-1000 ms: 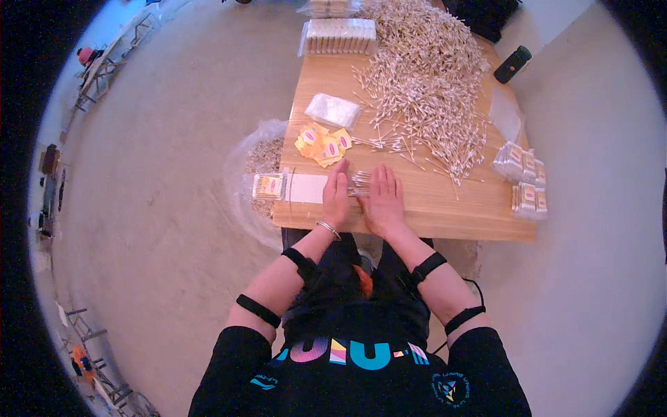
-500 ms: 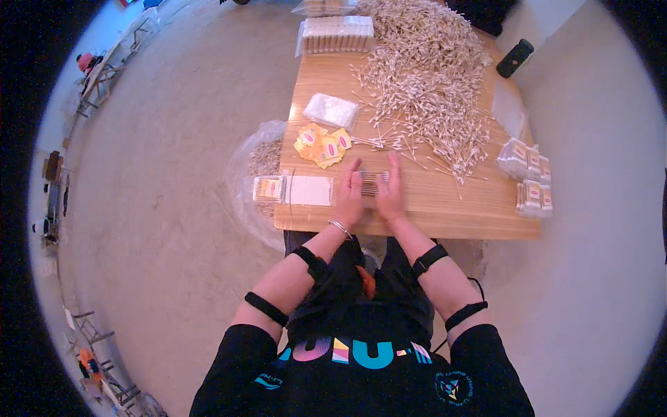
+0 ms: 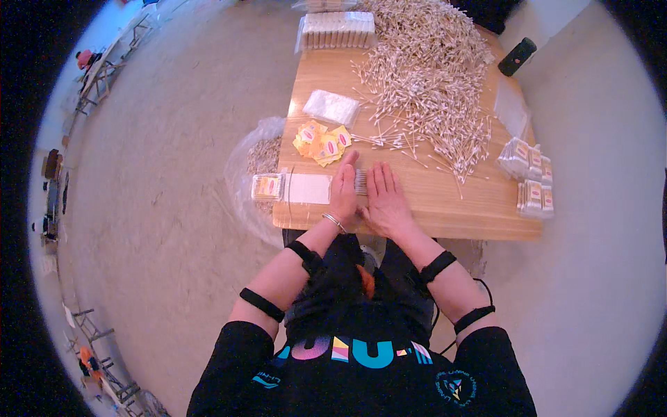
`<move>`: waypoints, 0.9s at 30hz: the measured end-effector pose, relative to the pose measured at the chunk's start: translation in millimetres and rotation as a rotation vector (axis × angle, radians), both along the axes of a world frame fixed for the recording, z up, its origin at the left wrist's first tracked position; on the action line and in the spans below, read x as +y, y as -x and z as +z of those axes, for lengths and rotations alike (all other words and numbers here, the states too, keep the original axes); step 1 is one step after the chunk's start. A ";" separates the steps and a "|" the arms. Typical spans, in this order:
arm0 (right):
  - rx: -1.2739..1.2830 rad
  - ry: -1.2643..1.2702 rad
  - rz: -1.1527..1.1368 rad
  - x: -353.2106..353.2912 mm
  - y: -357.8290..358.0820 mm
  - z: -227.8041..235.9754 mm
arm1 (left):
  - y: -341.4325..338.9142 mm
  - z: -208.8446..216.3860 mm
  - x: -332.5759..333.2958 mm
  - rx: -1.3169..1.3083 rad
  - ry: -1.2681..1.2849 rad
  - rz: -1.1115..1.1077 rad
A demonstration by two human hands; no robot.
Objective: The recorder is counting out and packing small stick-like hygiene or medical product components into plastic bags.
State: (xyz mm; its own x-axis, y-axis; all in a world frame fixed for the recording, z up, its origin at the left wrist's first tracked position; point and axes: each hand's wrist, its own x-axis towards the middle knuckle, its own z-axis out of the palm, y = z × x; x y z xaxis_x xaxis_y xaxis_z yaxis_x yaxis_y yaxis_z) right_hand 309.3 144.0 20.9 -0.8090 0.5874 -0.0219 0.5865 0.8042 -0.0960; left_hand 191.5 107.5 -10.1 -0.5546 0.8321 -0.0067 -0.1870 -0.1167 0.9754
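Note:
A small row of cotton swabs [image 3: 360, 182] lies on the wooden table between my two hands, partly hidden by them. My left hand [image 3: 343, 196] stands on edge along the left side of the row, fingers stretched out and open. Flat and palm down, my right hand [image 3: 388, 206] is at the row's right side, its fingers straight and open. Left of my left hand is a white rectangular pad [image 3: 310, 189], and beside it a clear pack of swabs with a yellow card [image 3: 267, 187] at the table's edge.
Yellow cards [image 3: 322, 144] and a stack of clear bags [image 3: 331, 108] lie beyond the pad. A large heap of loose swabs [image 3: 431, 76] covers the far side. Filled packs [image 3: 533, 198] sit at the right edge, a black cylinder [image 3: 517, 57] farther back, bundled packs [image 3: 338, 31] far left.
My right hand has turned from standing on edge to lying flat, and its fingers have shifted left. The left hand has moved slightly left, and less of the swab row shows.

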 end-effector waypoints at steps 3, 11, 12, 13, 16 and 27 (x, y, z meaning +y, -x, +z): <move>-0.033 -0.067 0.010 -2.0 -2.1 -2.3 | 0.4 -3.3 1.6 0.007 -0.024 -0.018; 0.387 0.158 -0.065 7.0 -3.6 -15.3 | 2.8 -4.7 1.4 0.078 -0.015 -0.010; 0.498 0.252 -0.098 11.2 -5.7 -18.6 | 0.1 -4.8 2.4 0.058 -0.020 0.004; 0.652 0.355 -0.203 17.2 -6.9 -22.0 | -1.9 -4.8 3.7 0.038 -0.025 0.018; 1.009 0.580 -0.438 27.6 -0.3 -23.6 | -2.2 -5.4 3.6 0.002 -0.037 0.063; 1.127 0.741 -0.303 18.0 20.2 -21.3 | -0.1 -2.2 -0.4 0.006 -0.035 0.038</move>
